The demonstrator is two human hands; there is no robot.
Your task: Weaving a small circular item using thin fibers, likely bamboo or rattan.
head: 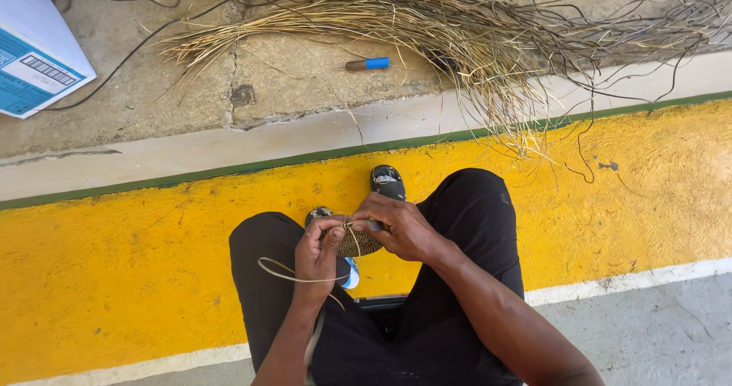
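Your left hand (319, 250): fingers closed on the near edge of a small coiled woven disc (358, 243), thumb pressed on top. A pale loose strand (293, 273) loops out below this hand and trails toward your lap.

Your right hand (400, 230): fingers pinched together on the disc's far edge, where the strand meets the coil.

Disc: held between both hands above your knees, over your sandalled feet (387, 182). It is only a small flat round, so by my reading just the centre is woven; no walls or rim show.

Stock: a large bundle of dry fibres (427, 28) lies well apart on the concrete floor (191, 89), largely unused, with a blue-handled tool (367, 64) beside it and a white box (34, 51) at the left.
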